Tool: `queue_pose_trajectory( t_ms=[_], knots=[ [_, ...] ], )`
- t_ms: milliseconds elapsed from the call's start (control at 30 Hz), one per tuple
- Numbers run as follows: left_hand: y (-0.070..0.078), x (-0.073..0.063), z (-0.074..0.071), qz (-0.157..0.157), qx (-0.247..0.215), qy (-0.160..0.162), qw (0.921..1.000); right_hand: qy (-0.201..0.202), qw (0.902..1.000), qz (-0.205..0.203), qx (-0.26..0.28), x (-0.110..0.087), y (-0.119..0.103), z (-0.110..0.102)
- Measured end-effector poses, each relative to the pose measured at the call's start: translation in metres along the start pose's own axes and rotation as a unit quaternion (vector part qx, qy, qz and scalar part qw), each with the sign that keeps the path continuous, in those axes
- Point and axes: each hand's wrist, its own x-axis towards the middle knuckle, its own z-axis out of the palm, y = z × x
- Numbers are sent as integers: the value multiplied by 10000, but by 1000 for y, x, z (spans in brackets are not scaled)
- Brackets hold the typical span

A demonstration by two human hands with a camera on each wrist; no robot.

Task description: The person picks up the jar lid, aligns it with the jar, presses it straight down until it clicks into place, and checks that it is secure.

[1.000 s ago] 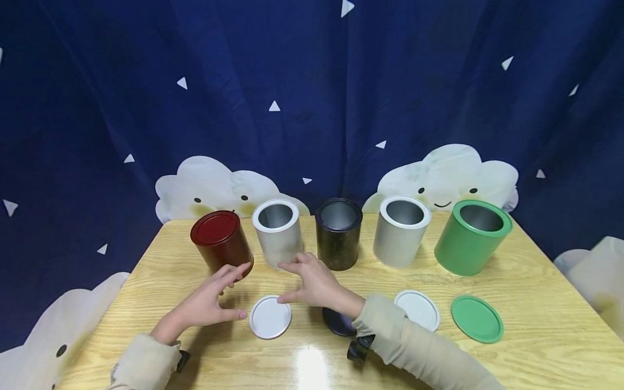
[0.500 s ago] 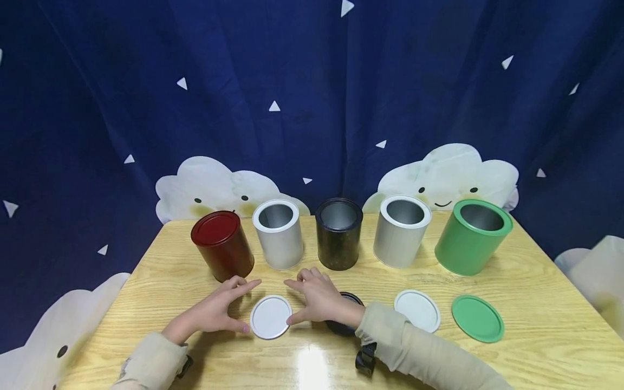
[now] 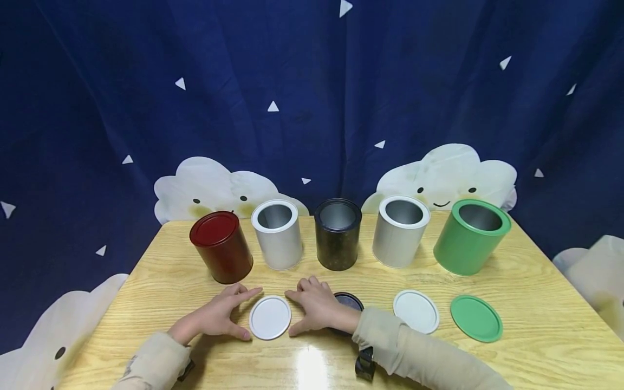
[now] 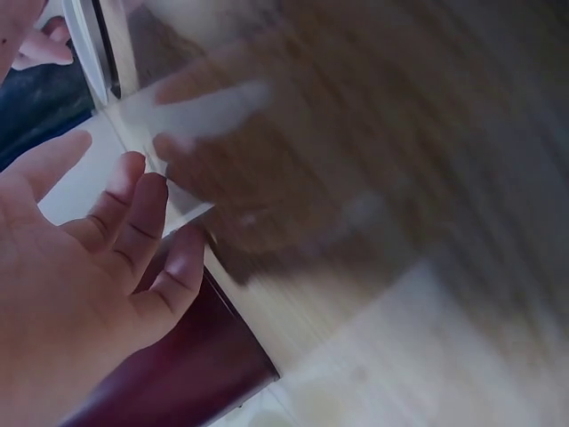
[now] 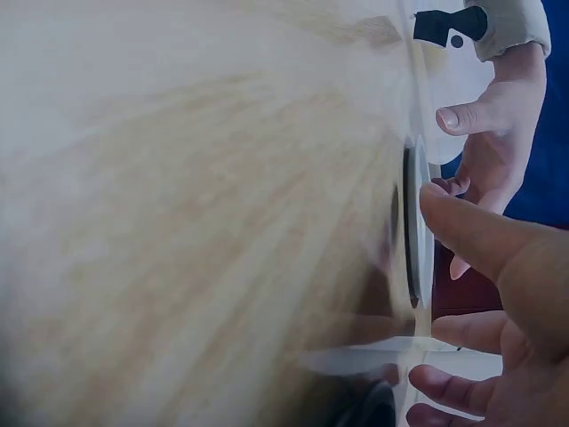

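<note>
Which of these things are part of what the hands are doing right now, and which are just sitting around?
Seemingly in use:
left hand, right hand
left white lid, lying between them
perhaps left white can, open, behind it

Apparently just sitting around:
red can, black can, right white can, green can
black lid, right white lid, green lid
curtain

L hand [image 3: 220, 316], R hand [image 3: 316, 307] lowered beside wht lid [image 3: 270, 317].

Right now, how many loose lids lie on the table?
4: white lid between left hand and right hand; black lid, partly hidden by its wrist; second white lid, green lid farther right.
</note>
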Motion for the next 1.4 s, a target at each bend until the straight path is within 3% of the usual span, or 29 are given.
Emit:
queue_pose_trajectory(
  t_ms=[500,900,1400],
  knots=[
    [5,5,5,-593,400,-285,9970,-11,9999,-33,-147,1,-6,7],
    [11,10,6,-541,950,-133,9939,194,9991,-35,-374,5,-8,10],
    [8,8,8,-396,952,-22,9947,234,9994,62,-258,7,-8,10]
  ],
)
